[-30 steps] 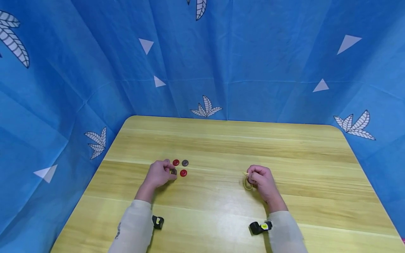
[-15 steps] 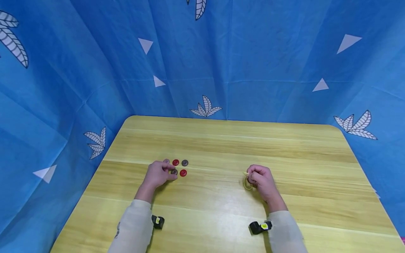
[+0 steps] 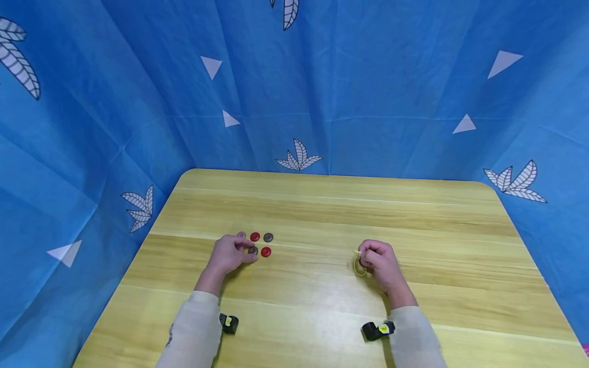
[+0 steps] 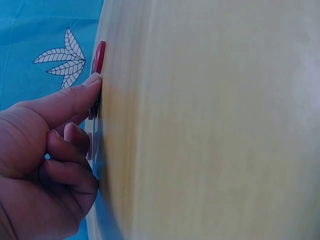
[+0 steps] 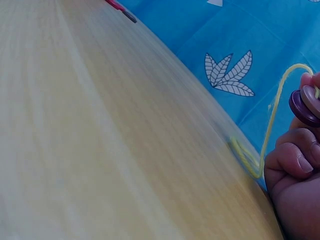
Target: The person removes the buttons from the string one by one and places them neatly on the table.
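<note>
My left hand (image 3: pixel 229 253) is low over the table at the left, thumb and forefinger on either side of a dark grey button (image 3: pixel 253 251). Seen from the left wrist, the thumb (image 4: pixel 70 102) reaches the buttons while the other fingers curl in. Close by lie two red buttons (image 3: pixel 266 252), another grey button (image 3: pixel 269 237) and a pale mauve one (image 3: pixel 241 234). At the right, my right hand (image 3: pixel 381 263) grips a yellow cord (image 5: pixel 272 117) together with a dark purple button (image 5: pixel 301 111) and a mauve one (image 5: pixel 311 100). The cord hangs down in a loop.
The wooden table (image 3: pixel 313 214) has rounded far corners. A blue curtain (image 3: pixel 368 92) with leaf and triangle prints stands behind it and along its left side. Black wrist cameras (image 3: pixel 375 330) stick out inward from both sleeves.
My left fingers have shifted very slightly, leaving more of the grey button and the mauve one showing. The right hand and cord stay in place.
</note>
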The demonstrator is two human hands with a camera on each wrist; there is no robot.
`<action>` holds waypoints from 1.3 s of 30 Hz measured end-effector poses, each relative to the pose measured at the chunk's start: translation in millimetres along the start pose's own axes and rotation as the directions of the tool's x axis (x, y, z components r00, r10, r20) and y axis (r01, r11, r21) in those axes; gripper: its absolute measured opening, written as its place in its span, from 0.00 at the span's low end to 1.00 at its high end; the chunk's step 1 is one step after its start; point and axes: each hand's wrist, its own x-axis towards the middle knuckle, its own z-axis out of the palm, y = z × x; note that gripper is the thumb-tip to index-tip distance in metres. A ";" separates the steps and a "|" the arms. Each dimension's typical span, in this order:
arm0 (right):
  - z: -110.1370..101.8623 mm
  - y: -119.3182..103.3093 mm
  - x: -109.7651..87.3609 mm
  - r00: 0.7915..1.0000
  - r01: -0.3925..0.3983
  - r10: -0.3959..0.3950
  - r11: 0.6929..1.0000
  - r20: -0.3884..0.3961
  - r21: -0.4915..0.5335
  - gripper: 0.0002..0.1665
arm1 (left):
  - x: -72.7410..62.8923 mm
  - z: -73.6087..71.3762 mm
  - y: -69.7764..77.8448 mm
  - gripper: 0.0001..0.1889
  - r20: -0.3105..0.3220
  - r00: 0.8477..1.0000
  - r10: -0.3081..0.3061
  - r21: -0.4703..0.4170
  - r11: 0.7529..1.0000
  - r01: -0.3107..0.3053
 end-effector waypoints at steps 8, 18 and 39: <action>-1.7 1.8 -0.7 1.000 -0.015 0.015 1.000 -0.017 -0.010 0.04 | -0.1 2.1 -0.4 0.16 0.008 1.000 -0.007 0.001 1.000 0.007; -2.9 3.4 -1.1 0.999 -0.024 0.023 1.000 -0.026 -0.011 0.05 | -0.4 1.9 -2.2 0.19 0.003 1.000 -0.013 -0.011 1.000 0.013; -0.7 1.2 -1.9 1.000 -0.011 0.010 1.000 -0.029 -0.012 0.05 | 3.0 8.3 65.2 0.17 -0.016 0.980 0.197 -0.083 0.977 -0.197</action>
